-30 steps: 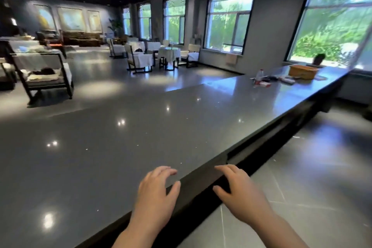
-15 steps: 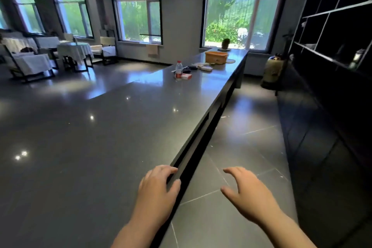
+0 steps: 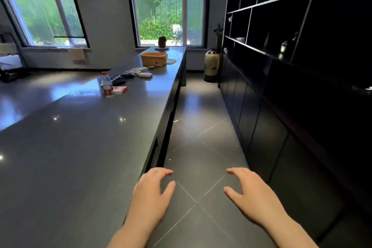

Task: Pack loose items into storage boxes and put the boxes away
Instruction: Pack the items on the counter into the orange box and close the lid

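Far down the long dark counter (image 3: 80, 147) stands an orange storage box (image 3: 154, 59). Loose items lie in front of it: a water bottle with a red cap (image 3: 107, 84), a red and white small box (image 3: 120, 90), a white flat case (image 3: 145, 75) and some dark pieces (image 3: 118, 81). My left hand (image 3: 153, 191) hovers over the counter's near edge, fingers apart, holding nothing. My right hand (image 3: 249, 193) hangs over the floor aisle, also open and holding nothing. Both hands are far from the items.
A tiled aisle (image 3: 201, 137) runs between the counter and a tall dark shelf unit (image 3: 291, 66) on the right. A pale floor vase (image 3: 211, 64) stands at the aisle's far end. A small potted plant (image 3: 162, 42) sits on the counter by the window.
My view has swung to the right along the counter, so the box and loose items look nearer and the shelf unit fills the right side. Both hands stay open and hold nothing.
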### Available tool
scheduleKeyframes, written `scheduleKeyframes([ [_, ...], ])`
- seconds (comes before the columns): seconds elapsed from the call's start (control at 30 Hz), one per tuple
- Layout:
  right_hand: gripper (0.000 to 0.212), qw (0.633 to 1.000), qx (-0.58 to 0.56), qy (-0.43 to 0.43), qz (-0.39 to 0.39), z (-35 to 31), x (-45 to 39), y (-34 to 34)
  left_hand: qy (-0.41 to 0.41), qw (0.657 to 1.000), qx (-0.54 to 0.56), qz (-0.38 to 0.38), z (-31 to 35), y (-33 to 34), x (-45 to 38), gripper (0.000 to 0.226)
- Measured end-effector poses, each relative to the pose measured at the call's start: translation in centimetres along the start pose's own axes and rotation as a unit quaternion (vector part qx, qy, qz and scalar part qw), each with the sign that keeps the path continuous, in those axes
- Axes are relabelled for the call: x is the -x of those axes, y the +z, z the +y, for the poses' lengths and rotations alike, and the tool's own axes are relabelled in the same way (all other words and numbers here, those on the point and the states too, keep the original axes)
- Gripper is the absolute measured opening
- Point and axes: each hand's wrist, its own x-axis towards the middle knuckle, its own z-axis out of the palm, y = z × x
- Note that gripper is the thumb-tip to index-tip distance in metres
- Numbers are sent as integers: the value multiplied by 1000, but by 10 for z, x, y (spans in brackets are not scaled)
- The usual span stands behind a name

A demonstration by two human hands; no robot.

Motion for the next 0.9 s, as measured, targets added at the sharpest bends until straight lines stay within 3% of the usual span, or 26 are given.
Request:
scheduleKeyframes([
  [0.4, 50, 996, 18, -91, -18, 50, -229, -16, -5, 999, 13, 45, 45, 81, -227, 30],
  [0.9, 50, 990, 10, -138, -38, 47, -562, -3, -49, 996, -4, 72, -10, 128, -534, 30],
])
